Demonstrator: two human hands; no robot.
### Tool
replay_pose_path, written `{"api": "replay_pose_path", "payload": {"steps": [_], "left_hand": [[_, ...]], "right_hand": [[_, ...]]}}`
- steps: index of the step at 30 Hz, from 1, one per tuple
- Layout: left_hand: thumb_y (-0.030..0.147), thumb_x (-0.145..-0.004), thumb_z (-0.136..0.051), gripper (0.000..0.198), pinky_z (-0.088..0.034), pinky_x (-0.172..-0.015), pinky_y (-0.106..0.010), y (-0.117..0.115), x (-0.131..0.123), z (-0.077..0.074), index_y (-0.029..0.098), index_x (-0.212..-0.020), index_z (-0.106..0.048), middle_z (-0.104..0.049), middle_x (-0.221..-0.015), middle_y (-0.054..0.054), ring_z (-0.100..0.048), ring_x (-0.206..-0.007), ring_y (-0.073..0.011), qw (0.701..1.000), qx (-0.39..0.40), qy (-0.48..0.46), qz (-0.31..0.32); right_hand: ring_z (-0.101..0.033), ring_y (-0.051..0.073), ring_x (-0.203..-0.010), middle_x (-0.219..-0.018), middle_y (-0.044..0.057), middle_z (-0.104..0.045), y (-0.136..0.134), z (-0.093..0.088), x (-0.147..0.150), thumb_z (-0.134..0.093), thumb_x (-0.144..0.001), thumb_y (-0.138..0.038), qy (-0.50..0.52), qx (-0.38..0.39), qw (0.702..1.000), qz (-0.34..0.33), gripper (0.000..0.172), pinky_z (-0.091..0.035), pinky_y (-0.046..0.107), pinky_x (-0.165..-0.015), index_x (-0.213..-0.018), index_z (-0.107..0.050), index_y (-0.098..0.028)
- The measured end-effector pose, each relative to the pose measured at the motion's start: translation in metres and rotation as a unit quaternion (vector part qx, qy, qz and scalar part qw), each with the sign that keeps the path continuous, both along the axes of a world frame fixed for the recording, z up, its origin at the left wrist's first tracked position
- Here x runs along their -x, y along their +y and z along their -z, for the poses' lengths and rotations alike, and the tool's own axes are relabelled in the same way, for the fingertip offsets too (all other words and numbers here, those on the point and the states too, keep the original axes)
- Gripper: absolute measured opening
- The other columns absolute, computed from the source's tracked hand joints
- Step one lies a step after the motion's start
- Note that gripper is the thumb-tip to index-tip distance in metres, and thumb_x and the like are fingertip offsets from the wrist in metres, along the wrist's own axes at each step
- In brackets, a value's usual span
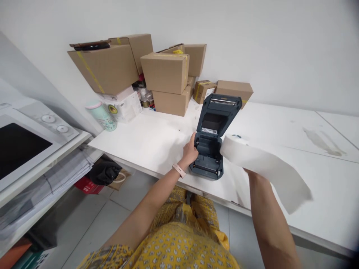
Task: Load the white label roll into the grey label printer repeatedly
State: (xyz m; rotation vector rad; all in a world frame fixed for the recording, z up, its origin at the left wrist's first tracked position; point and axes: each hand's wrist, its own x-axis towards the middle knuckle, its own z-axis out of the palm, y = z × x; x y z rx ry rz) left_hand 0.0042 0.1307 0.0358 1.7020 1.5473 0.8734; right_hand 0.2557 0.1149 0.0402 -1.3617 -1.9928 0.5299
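A dark blue-grey label printer stands on the white table with its lid raised and its inner bay exposed. My left hand grips the printer's left side, the thumb towards its edge. Just right of the bay is a roll of white label paper, with a long loose strip trailing to the right over my wrist. My right hand holds the roll, but the paper hides its fingers; only the wrist and forearm show.
Cardboard boxes are stacked along the wall behind the printer. A mint-green tumbler stands at the table's left end beside a white box. A microwave sits on a shelf unit at far left.
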Motion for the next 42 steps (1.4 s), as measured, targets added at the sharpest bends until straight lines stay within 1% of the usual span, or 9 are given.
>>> {"api": "replay_pose_path", "payload": {"steps": [4, 9, 13, 17, 23, 28, 32, 35, 42], "left_hand": [[0.0, -0.078, -0.045, 0.085, -0.038, -0.114, -0.042, 0.001, 0.001, 0.003, 0.02, -0.158, -0.023, -0.052, -0.149, -0.01, -0.051, -0.136, -0.0268, 1.0, 0.002, -0.008, -0.001], [0.002, -0.078, -0.047, 0.085, -0.038, -0.114, -0.042, 0.002, 0.001, 0.006, 0.023, -0.157, -0.025, -0.055, -0.146, -0.008, -0.051, -0.136, -0.0268, 1.0, 0.003, -0.024, -0.008], [0.002, -0.079, -0.045, 0.084, -0.037, -0.115, -0.043, 0.001, 0.002, 0.004, 0.022, -0.158, -0.023, -0.055, -0.147, -0.01, -0.049, -0.137, -0.0274, 1.0, 0.007, -0.019, -0.001], [0.001, -0.079, -0.044, 0.082, -0.038, -0.114, -0.043, 0.0, 0.003, 0.004, 0.018, -0.157, -0.024, -0.052, -0.148, -0.012, -0.05, -0.136, -0.0274, 1.0, -0.003, -0.011, 0.002], [0.001, -0.079, -0.045, 0.081, -0.038, -0.115, -0.04, 0.0, 0.002, 0.005, 0.024, -0.155, -0.031, -0.054, -0.148, -0.006, -0.051, -0.136, -0.0245, 1.0, -0.01, -0.022, -0.004], [0.0, -0.078, -0.045, 0.08, -0.039, -0.114, -0.041, -0.001, 0.002, 0.002, 0.024, -0.154, -0.034, -0.053, -0.149, -0.005, -0.053, -0.134, -0.025, 1.0, -0.016, -0.019, 0.0], [0.0, -0.079, -0.044, 0.079, -0.039, -0.115, -0.04, -0.002, 0.003, 0.001, 0.025, -0.153, -0.036, -0.053, -0.149, -0.003, -0.052, -0.134, -0.0242, 1.0, -0.019, -0.017, 0.002], [0.0, -0.079, -0.043, 0.077, -0.037, -0.116, -0.042, -0.002, 0.002, 0.0, 0.025, -0.152, -0.037, -0.052, -0.15, -0.004, -0.051, -0.136, -0.0254, 1.0, -0.017, -0.013, -0.004], [0.001, -0.081, -0.044, 0.074, -0.033, -0.12, -0.04, -0.003, 0.001, -0.002, 0.025, -0.151, -0.04, -0.049, -0.152, -0.003, -0.048, -0.139, -0.0233, 1.0, -0.001, -0.021, -0.012]], "right_hand": [[-0.064, 0.032, -0.114, -0.129, 0.01, -0.066, 0.022, -0.03, 0.028, -0.072, -0.07, -0.048, -0.027, 0.041, 0.997, -0.065, 0.069, -0.053, 0.042, -0.094, -0.132, -0.053, -0.023], [-0.066, 0.031, -0.106, -0.125, 0.01, -0.067, 0.045, -0.047, 0.056, -0.077, -0.063, -0.043, -0.217, 0.082, 0.969, -0.084, 0.069, -0.052, 0.039, -0.089, -0.126, -0.058, -0.021], [-0.065, 0.03, -0.108, -0.123, 0.009, -0.068, 0.056, -0.043, 0.063, -0.076, -0.063, -0.046, -0.292, 0.094, 0.946, -0.106, 0.069, -0.05, 0.036, -0.089, -0.126, -0.06, -0.022], [-0.061, 0.033, -0.119, -0.127, 0.013, -0.067, 0.063, -0.029, 0.068, -0.074, -0.068, -0.05, -0.354, 0.096, 0.924, -0.107, 0.071, -0.04, 0.044, -0.107, -0.129, -0.06, -0.018], [-0.057, 0.036, -0.125, -0.134, 0.019, -0.063, 0.065, -0.016, 0.071, -0.072, -0.072, -0.051, -0.367, 0.094, 0.922, -0.087, 0.073, -0.027, 0.055, -0.115, -0.134, -0.058, -0.016], [-0.052, 0.031, -0.133, -0.139, 0.014, -0.061, 0.037, -0.021, 0.075, -0.051, -0.092, -0.047, -0.296, 0.007, 0.952, -0.083, 0.05, -0.021, 0.054, -0.12, -0.134, -0.059, -0.02], [-0.06, 0.026, -0.125, -0.131, 0.011, -0.067, -0.008, -0.014, 0.085, -0.031, -0.101, -0.038, -0.159, -0.05, 0.978, -0.128, 0.046, -0.043, 0.044, -0.111, -0.128, -0.064, -0.019], [-0.06, 0.027, -0.127, -0.136, 0.012, -0.064, -0.041, 0.001, 0.096, -0.031, -0.102, -0.037, -0.169, -0.053, 0.979, -0.103, 0.047, -0.048, 0.046, -0.107, -0.135, -0.06, -0.02], [-0.042, 0.03, -0.143, -0.151, 0.015, -0.048, -0.081, 0.021, 0.115, -0.031, -0.102, -0.033, -0.23, -0.085, 0.969, -0.022, 0.051, -0.038, 0.05, -0.118, -0.144, -0.051, -0.012]]}}
